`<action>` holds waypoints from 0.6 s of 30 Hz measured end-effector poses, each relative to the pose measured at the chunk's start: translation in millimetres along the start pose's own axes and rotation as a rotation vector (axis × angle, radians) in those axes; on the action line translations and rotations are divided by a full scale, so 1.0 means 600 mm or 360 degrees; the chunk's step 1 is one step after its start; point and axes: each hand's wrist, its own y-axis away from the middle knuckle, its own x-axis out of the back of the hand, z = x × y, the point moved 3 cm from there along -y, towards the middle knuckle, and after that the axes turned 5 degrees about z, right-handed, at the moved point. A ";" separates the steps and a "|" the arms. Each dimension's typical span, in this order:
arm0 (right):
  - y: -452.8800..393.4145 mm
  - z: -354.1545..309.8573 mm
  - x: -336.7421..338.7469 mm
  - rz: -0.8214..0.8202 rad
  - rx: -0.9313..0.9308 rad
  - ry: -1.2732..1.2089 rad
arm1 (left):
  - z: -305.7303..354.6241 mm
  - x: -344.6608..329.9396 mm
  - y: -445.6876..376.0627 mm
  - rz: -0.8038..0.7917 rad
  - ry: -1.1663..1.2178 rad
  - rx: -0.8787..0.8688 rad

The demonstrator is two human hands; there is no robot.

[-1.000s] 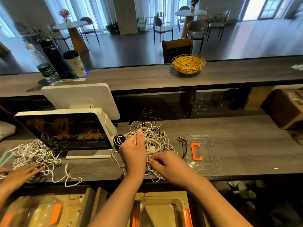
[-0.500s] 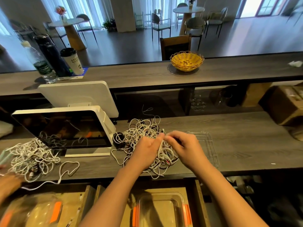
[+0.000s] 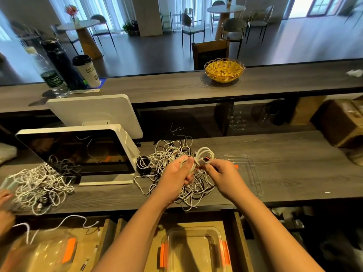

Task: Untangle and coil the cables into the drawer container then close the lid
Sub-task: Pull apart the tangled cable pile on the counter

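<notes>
A tangle of white and black cables [image 3: 169,163] lies on the grey wooden counter. Above it, my left hand [image 3: 176,177] and my right hand [image 3: 224,177] together pinch a small white cable coil [image 3: 204,157], its loops standing up between my fingers. The clear container [image 3: 192,250] with orange clips sits empty in the open wooden drawer below my arms. Its clear lid [image 3: 249,173] lies flat on the counter to the right, partly hidden by my right hand.
A white point-of-sale screen [image 3: 78,152] stands at left. Beside it is a second cable pile [image 3: 41,185], where another person's hand [image 3: 5,197] works over another drawer container [image 3: 45,252]. A yellow basket [image 3: 224,70], bottles and a cup [image 3: 87,70] stand on the upper shelf.
My hands have risen off the pile, lifting a white cable into a small coil between them. The other person's hand at left has pulled back towards the edge.
</notes>
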 end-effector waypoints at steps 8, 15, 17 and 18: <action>0.029 -0.038 -0.023 -0.0246 0.0064 0.0194 | -0.017 0.027 -0.001 0.0761 -0.0004 -0.0020; 0.040 -0.087 -0.026 -0.0249 0.0187 0.0313 | -0.011 0.044 0.010 0.0954 -0.0713 -0.0221; 0.039 -0.090 -0.019 -0.0209 0.0226 0.0305 | -0.005 0.042 0.008 0.0788 -0.0961 -0.0261; 0.037 -0.090 -0.014 -0.0183 0.0239 0.0299 | -0.003 0.039 0.005 0.0646 -0.1082 -0.0251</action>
